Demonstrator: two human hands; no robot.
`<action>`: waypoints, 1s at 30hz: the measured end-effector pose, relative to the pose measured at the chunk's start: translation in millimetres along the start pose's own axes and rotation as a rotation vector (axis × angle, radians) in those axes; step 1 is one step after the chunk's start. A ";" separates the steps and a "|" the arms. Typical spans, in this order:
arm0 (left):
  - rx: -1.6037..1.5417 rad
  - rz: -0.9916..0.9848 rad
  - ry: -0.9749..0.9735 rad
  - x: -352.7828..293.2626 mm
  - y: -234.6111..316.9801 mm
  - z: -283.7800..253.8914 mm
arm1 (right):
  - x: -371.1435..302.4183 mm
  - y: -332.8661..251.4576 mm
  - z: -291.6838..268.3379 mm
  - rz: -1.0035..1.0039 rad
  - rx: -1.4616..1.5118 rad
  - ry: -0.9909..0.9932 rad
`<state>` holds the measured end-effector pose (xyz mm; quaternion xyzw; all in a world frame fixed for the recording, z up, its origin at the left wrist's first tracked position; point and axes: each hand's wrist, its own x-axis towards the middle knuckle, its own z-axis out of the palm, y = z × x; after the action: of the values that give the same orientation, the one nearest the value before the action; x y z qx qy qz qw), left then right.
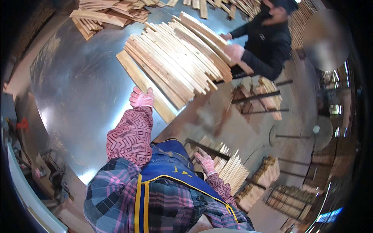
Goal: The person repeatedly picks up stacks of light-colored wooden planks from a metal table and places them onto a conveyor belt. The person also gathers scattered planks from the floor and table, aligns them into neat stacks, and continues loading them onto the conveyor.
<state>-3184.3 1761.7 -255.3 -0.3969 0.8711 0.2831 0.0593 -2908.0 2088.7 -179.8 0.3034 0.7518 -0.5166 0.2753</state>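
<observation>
My left hand (142, 98), in a pink-and-white glove, reaches over the metal table with its fingers stretched out. Its thumb side touches the near edge of a single wooden board (149, 88), which lies slightly apart from a wide layer of narrow wooden strips (171, 56). Low at my right side hangs my right hand (206, 162), gloved alike, fingers loosely extended and nothing visible in them. Beside it is a stack of pale strips (233, 171) below table height. Across the layer, a co-worker's gloved hand (234, 51) rests at the far strips.
The shiny metal table (81, 85) spreads to the left. Loose boards (112, 13) are heaped at its far side. A co-worker in black (268, 42) stands at the far right. Metal racks (256, 97) with wood stand right of the table, and bundled wood (258, 182) sits lower right.
</observation>
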 end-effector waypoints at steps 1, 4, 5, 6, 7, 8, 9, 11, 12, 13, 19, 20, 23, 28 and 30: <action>-0.009 -0.018 0.033 10.0 13.9 16.2 | 28.3 -12.1 -13.6 -0.005 0.065 -0.005; -0.075 -0.126 0.099 39.6 54.3 50.1 | 84.9 -120.9 -53.1 -0.205 -0.368 0.008; -0.199 -0.142 0.128 38.4 55.6 52.0 | 87.3 -150.7 -53.4 -0.299 -0.460 0.010; -0.341 -0.151 0.166 39.0 74.5 50.1 | 119.9 -167.0 -64.2 -0.348 -0.367 -0.039; -0.417 -0.257 0.074 31.2 101.8 19.3 | 134.9 -193.1 -71.0 -0.378 -0.319 -0.075; -0.502 -0.303 0.064 42.9 96.2 15.7 | 146.4 -230.5 -72.0 -0.432 -0.272 -0.139; -0.893 -0.361 0.033 56.8 78.9 21.7 | 163.9 -260.4 -71.9 -0.501 -0.315 -0.195; -1.343 -0.311 -0.135 73.1 56.5 37.3 | 193.2 -315.2 -72.4 -0.555 -0.377 -0.303; -1.400 -0.211 -0.289 78.8 53.8 37.4 | 200.4 -340.0 -72.7 -0.645 -0.366 -0.345; -1.149 -0.320 -0.267 70.3 70.2 24.9 | 214.9 -364.1 -74.6 -0.731 -0.397 -0.320; -0.688 -0.374 -0.082 43.0 121.0 11.1 | 298.6 -482.6 -67.4 -0.806 -0.999 0.008; -0.573 -0.377 -0.013 31.8 151.7 -1.4 | 312.3 -485.0 -60.1 -0.738 -0.977 -0.024; -0.016 -0.281 -0.019 12.7 200.7 0.5 | 333.3 -495.1 -34.7 -0.460 -1.275 0.026; -0.360 -0.300 -0.022 36.5 153.4 16.8 | 347.5 -541.1 -91.7 -0.653 -1.306 0.212; -0.493 -0.264 0.072 44.4 106.9 29.9 | 367.2 -572.1 -110.1 -0.719 -1.162 0.309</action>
<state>-3295.6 1804.7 -247.1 -0.5194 0.7182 0.4618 -0.0338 -3586.7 2094.3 -63.4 -0.0903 0.9905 -0.0411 0.0951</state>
